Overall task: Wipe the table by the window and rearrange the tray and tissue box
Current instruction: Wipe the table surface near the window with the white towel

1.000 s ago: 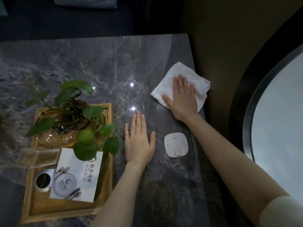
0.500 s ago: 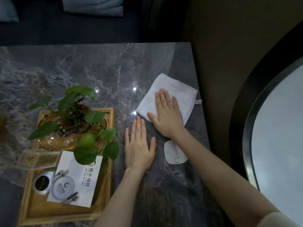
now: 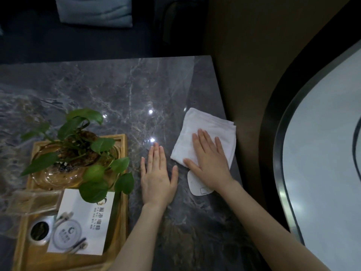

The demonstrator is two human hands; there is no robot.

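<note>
Fingers point(image 3: 205, 141) of the right hand point(image 3: 210, 163) lie flat, slightly spread, pressing a folded white cloth point(image 3: 197, 133) against the grey marble desk point(image 3: 117, 90) near its right edge. Left hand point(image 3: 158, 177), fingers extended together and clamped on nothing, rests palm-down just left of the cloth. A white flat pad point(image 3: 198, 185) lies partly under the right wrist. Wooden tray point(image 3: 121, 192) sits at near left, bearing a potted plant point(image 3: 78, 145), a printed card point(image 3: 86, 220) and a small round dish point(image 3: 39, 230). No tissue box is identifiable. The cloth appears soft and light, sliding best under palm pressure; the tray looks stiff and top-heavy, best held by both side rails.
</note>
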